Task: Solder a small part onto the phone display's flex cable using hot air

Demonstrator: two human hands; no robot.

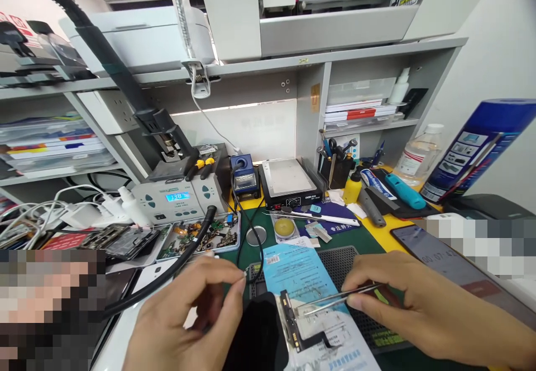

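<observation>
My right hand point(385, 298) holds metal tweezers point(326, 302) between thumb and fingers. Their two tips are apart and reach toward a narrow black circuit strip with gold contacts point(290, 320); whether they touch it I cannot tell. A black ribbon-like piece point(320, 338) extends from the strip's lower end. Both lie over a blue and white printed packet point(293, 265). To the left, my left hand point(188, 315) is raised with thumb and index finger pinched together. A tiny pale speck shows at the fingertips, too small to name. Below that hand is a black object point(257, 332).
A black hose point(180, 262) curves close by my left hand. Behind it sit a tray of small boards point(199, 237) and a hot-air station point(180, 198). A heating plate point(288, 181) stands at the back. A phone point(452, 270) lies on the right, near a blue spray can point(477, 147).
</observation>
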